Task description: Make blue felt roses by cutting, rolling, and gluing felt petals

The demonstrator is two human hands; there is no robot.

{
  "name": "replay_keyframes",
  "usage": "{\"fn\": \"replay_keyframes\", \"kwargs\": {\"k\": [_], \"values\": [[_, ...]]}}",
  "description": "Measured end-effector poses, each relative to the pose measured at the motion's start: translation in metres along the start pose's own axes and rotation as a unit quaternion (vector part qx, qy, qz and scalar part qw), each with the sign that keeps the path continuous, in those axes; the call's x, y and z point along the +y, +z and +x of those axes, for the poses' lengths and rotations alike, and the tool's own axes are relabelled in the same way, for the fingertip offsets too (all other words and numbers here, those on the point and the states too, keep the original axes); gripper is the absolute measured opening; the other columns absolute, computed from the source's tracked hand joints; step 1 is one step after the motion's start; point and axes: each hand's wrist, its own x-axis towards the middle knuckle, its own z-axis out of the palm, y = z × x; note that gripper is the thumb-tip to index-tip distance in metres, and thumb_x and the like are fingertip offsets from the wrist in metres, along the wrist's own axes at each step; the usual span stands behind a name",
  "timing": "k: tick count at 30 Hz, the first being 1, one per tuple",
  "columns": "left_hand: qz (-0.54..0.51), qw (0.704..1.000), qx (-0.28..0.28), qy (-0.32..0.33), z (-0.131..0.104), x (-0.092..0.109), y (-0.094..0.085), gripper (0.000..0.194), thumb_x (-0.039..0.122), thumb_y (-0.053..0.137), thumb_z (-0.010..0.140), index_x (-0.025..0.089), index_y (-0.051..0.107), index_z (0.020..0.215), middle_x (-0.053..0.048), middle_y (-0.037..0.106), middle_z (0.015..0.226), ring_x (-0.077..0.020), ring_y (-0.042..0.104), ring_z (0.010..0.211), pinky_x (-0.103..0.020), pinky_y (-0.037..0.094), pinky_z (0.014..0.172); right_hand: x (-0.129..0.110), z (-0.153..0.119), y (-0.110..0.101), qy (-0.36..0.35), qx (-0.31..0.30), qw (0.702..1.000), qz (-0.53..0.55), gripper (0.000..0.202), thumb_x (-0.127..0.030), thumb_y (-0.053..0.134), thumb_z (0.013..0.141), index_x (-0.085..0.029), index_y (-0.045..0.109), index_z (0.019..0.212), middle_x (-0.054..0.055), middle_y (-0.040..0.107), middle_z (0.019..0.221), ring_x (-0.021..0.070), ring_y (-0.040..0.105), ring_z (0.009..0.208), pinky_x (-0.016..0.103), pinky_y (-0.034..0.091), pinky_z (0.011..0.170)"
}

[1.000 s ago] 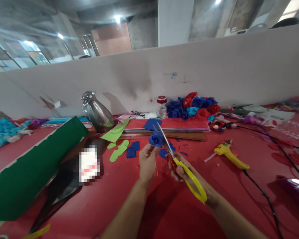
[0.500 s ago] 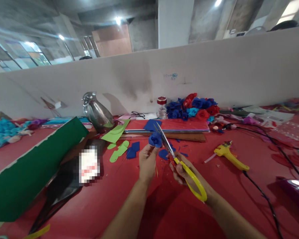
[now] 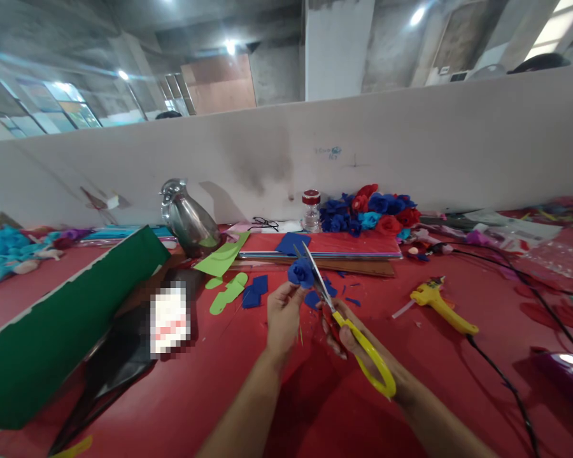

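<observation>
Pinched in the fingers of my left hand (image 3: 283,315) is a blue paper flower (image 3: 300,272), held up over the red table, with a thin stem end showing below the hand. My right hand (image 3: 340,327) grips scissors (image 3: 332,305) with yellow and red handles. Their blades stand parted and reach up along the flower's right side; whether they touch a petal I cannot tell. Behind my hands lie blue paper pieces (image 3: 312,300) and small scraps. Left of them are blue paper rectangles (image 3: 254,292) and green cut paper shapes (image 3: 228,294).
A yellow glue gun (image 3: 442,305) with a black cord lies to the right. Behind are a steel jug (image 3: 191,222), a lidded glass jar (image 3: 311,213), a pile of paper flowers (image 3: 367,213) and stacked sheets (image 3: 353,243). A green board (image 3: 76,318) stands left.
The scissor blades have spread slightly wider beside the flower. The flower has turned a little in my left fingers. The whole view has shifted slightly.
</observation>
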Motion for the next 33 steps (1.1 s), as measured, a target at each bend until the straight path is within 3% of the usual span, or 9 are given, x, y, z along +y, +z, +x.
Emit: {"fn": "replay_keyframes", "kwargs": {"k": [8,33], "values": [[0.009,1.0,0.007,0.008,-0.001,0.002,0.002,0.018,0.032,0.08,0.059,0.018,0.07,0.061,0.001,0.065,0.059,-0.0139,0.059,0.067,-0.026,0.048,0.072,0.016,0.004,-0.006,-0.022,-0.015,1.0,0.007,0.061,-0.068,0.053,0.081,-0.025,0.045,0.123,-0.001,0.052,0.078,0.0048,0.037,0.046,0.021,0.026,0.043],[0.019,1.0,-0.011,0.017,0.002,-0.002,-0.002,0.021,0.037,0.076,0.065,0.017,0.074,0.072,-0.002,0.069,0.068,-0.0154,0.063,0.073,-0.028,0.049,0.077,0.009,0.004,-0.004,0.002,-0.011,1.0,0.001,0.063,-0.073,0.052,0.078,-0.024,0.045,0.118,-0.006,0.045,0.072,0.0015,0.034,0.037,0.017,0.02,0.035]]}}
